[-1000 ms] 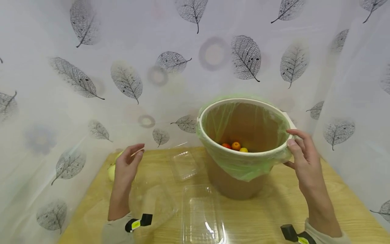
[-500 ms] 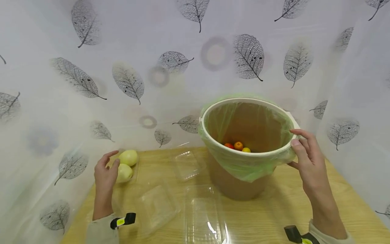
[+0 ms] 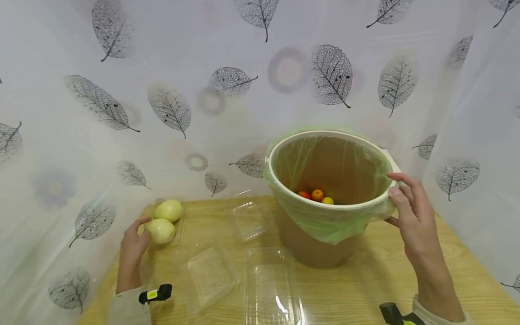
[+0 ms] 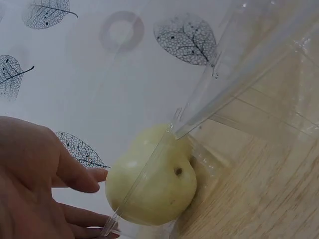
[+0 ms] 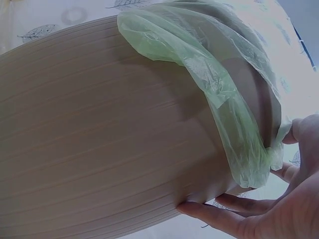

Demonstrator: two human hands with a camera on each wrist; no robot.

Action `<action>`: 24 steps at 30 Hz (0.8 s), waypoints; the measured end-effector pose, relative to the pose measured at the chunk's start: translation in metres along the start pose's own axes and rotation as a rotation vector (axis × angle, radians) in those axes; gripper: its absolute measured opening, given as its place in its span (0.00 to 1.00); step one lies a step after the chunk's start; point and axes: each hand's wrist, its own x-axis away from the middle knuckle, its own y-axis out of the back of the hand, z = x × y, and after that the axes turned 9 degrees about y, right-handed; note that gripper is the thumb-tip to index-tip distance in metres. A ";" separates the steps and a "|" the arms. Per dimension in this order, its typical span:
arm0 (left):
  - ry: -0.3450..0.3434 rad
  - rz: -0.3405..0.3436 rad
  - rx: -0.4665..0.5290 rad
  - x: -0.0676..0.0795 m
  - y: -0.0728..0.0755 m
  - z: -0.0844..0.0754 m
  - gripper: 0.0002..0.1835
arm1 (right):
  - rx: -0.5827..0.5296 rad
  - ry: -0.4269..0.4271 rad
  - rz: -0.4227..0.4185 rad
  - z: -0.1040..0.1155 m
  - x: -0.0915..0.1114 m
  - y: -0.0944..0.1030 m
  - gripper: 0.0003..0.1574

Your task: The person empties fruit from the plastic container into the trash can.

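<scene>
My left hand (image 3: 133, 246) is beside two pale yellow-green round fruits at the table's back left, with its fingertips at the side of the nearer fruit (image 3: 161, 231). Behind it lies the farther fruit (image 3: 168, 210). In the left wrist view, the edge of a clear plastic box (image 4: 145, 167) crosses the pale fruits, and the fingers are spread around their left side. My right hand (image 3: 416, 221) grips the rim of a tan bin (image 3: 318, 253), which has a white ring (image 3: 345, 207) and a green plastic liner (image 3: 325, 225). Red, orange (image 3: 317, 195) and yellow round items lie inside.
Several clear plastic boxes stand on the wooden table (image 3: 337, 298): one at the front middle (image 3: 270, 289), one left of it (image 3: 207, 275) and one behind (image 3: 247, 221). A leaf-printed curtain (image 3: 195, 36) encloses the back and sides.
My left hand has moved left and down to the pale fruits, which it partly covered a second ago. My right hand keeps its hold on the bin's rim.
</scene>
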 end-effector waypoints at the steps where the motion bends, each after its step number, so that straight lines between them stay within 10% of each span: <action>1: -0.018 0.017 -0.029 -0.001 0.000 0.001 0.28 | -0.003 0.002 -0.002 0.000 0.000 0.000 0.26; 13: -0.062 0.113 -0.221 -0.008 -0.006 0.009 0.29 | -0.004 0.004 -0.002 -0.001 0.000 -0.001 0.26; 24: -0.133 0.067 -0.156 -0.003 -0.012 -0.004 0.29 | -0.011 0.016 -0.009 0.000 0.001 -0.002 0.25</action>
